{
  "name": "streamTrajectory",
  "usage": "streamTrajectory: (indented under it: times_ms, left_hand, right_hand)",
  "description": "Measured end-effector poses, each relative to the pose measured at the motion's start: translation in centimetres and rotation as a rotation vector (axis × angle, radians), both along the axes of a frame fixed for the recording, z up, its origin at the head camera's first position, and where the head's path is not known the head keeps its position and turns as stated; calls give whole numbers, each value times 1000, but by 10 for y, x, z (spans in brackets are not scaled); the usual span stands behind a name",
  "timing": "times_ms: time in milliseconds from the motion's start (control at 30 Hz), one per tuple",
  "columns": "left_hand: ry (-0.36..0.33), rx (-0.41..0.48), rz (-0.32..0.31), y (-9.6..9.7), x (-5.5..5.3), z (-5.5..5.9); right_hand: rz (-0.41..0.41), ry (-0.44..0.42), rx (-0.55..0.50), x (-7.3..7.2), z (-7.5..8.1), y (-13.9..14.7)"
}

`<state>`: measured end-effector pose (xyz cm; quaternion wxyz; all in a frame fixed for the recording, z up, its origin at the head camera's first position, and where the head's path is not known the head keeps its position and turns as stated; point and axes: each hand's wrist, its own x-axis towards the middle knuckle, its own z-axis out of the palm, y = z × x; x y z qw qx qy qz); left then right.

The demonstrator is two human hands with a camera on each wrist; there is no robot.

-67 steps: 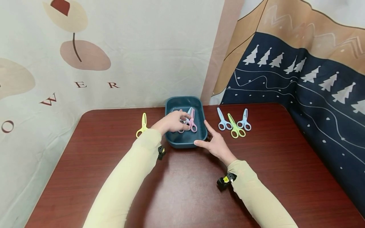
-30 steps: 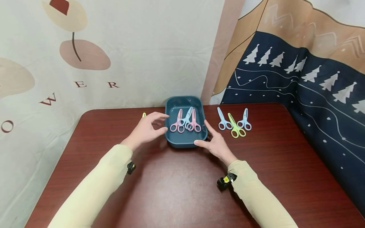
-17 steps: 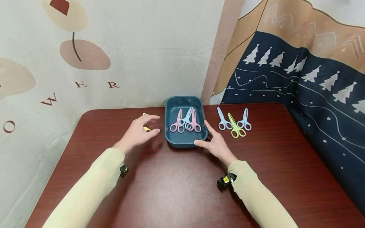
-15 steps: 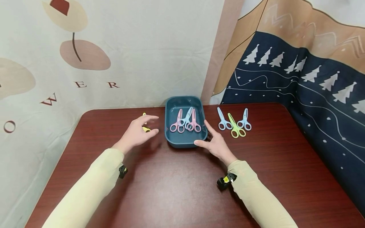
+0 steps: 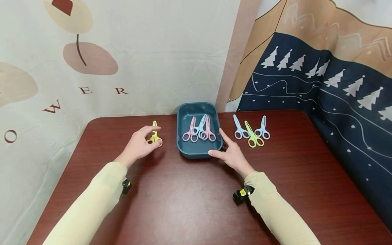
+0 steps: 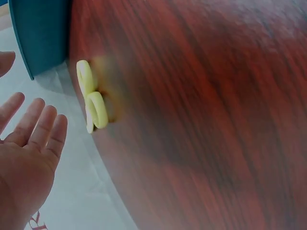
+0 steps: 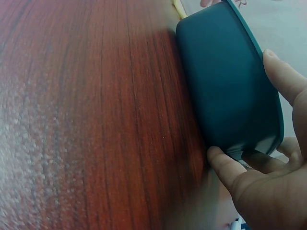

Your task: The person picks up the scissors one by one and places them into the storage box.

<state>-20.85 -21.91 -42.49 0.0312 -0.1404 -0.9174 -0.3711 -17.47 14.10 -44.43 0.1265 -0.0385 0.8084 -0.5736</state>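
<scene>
My left hand (image 5: 136, 144) hovers over a pair of yellow scissors (image 5: 154, 137) on the table, left of the blue-green box. Its thumb and fingers are spread apart; in the left wrist view they stand clear of the scissors' handles (image 6: 98, 110). My right hand (image 5: 230, 153) touches the near right corner of the box (image 5: 197, 156), thumb at the front rim and fingers along the right side. Inside the box lie pink scissors (image 5: 193, 125), light blue scissors (image 5: 200, 128) and another pink pair (image 5: 208, 125). The right wrist view shows the box wall (image 7: 225, 81) beside the fingers.
Right of the box, blue scissors (image 5: 237, 124), green scissors (image 5: 249, 129) and a second blue pair (image 5: 263, 123) lie on the brown table (image 5: 183, 200). A pale cloth (image 5: 147, 61) and a dark tree-patterned cloth (image 5: 306, 88) hang behind the table.
My left hand has come out of the box, where a pair of pink scissors now lies uncovered, and moved left to the yellow scissors. The right hand stays at the box.
</scene>
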Motion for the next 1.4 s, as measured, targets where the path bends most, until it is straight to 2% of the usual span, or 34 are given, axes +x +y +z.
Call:
streamTrajectory:
  times_ms: [300, 567, 800, 1000, 1400]
  left_hand:
    - [-85, -33, 33, -6, -2, -6]
    - [-85, -82, 64, -8, -6, -9]
    - [-124, -116, 96, -7, -6, -9]
    - [-122, -144, 116, -5, -6, -11]
    - [-156, -166, 175, 0, -7, -11]
  right_hand:
    - [-8, 5, 12, -1, -1, 1]
    - [-9, 1, 13, -2, -1, 1]
    - [-6, -1, 12, -2, -2, 1]
    - [-13, -9, 5, -2, -3, 0]
    - [0, 6, -29, -1, -3, 0]
